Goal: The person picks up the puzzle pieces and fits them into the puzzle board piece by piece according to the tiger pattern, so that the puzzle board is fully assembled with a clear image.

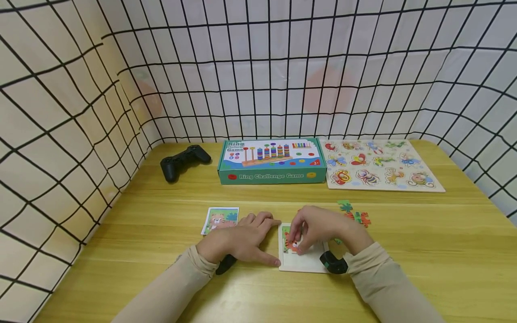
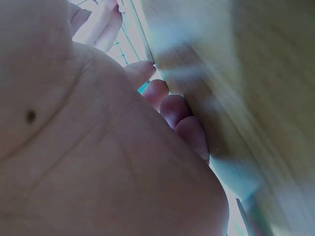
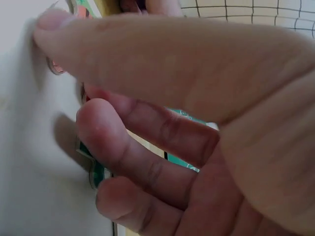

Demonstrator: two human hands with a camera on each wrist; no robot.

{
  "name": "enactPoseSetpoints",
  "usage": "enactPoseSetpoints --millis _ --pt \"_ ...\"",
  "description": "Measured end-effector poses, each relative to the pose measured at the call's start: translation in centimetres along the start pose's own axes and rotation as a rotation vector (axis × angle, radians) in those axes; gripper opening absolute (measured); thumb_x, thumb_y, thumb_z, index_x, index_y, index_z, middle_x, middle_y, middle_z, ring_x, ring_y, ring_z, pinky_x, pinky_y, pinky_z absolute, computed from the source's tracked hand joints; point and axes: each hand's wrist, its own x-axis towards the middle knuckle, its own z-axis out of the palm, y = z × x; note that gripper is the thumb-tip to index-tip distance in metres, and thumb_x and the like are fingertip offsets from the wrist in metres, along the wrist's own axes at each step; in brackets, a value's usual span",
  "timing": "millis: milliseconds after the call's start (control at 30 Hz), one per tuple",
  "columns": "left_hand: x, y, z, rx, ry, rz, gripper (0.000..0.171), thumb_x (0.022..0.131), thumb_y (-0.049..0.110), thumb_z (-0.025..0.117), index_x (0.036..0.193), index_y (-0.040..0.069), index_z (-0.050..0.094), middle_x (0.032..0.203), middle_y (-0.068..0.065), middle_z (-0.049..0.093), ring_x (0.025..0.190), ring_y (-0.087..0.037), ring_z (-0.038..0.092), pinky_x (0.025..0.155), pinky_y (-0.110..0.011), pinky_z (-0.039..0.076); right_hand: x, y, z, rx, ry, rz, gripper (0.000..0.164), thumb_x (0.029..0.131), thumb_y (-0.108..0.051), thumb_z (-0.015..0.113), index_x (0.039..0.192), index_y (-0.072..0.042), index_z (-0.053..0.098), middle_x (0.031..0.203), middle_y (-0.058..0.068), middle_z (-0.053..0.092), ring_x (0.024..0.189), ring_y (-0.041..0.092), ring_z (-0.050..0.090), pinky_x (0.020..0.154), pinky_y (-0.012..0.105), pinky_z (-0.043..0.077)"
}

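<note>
Beside the puzzle board, 9 o'clock: left hand is resting, fingers spread.
Right hand: touching orange pieces; pinching or pressing, cannot tell.
Board: pieces are filling its 10 o'clock corner; 6 o'clock strip lying bare.
Loose pieces, 1 o'clock: lying unplaced.
Green box, 12 o'clock: reading "Ring Challenge Game", "3+".

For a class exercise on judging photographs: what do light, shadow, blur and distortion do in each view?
Head: bright and fairly clear, the black grid bending at the sides, lens or drape unclear; left wrist: pale glare on a blurred table, left hand dim; right wrist: right hand casting soft shadows on the white board.
</note>
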Motion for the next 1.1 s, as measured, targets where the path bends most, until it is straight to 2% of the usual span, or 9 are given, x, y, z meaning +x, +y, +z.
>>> enactPoseSetpoints --millis 233,733,1100 --pt "0.0 0.0 0.0 -0.001 -0.002 0.004 0.099 0.084 0.075 0.061 0.159 0.02 0.026 0.158 -0.004 0.022 0.136 -0.028 0.031 0.113 -0.043 0.027 0.2 -0.1 0.2 -0.01 0.005 -0.026 0.015 0.078 -0.004 0.086 0.088 -0.012 0.078 0.077 -0.006 0.066 0.069 0.011 0.058 0.064 0.026 0.05" --pt "0.0 0.0 -0.1 0.002 0.001 0.008 0.099 0.084 0.075 0.061 0.159 0.02 0.027 0.157 -0.004 0.023 0.135 -0.027 0.032 0.113 -0.042 0.029 0.2 -0.9 0.4 -0.018 0.001 0.034 0.013 0.079 -0.007 0.087 0.082 -0.013 0.076 0.074 -0.005 0.067 0.068 0.01 0.059 0.065 0.027 0.05" --pt "0.0 -0.1 0.0 0.0 0.005 0.007 0.099 0.084 0.076 0.06 0.159 0.02 0.026 0.158 -0.004 0.023 0.136 -0.027 0.031 0.113 -0.042 0.029 0.2 -1.1 0.4 -0.031 0.025 0.034 0.012 0.08 -0.006 0.086 0.081 -0.011 0.075 0.073 -0.005 0.065 0.067 0.009 0.057 0.064 0.026 0.05"
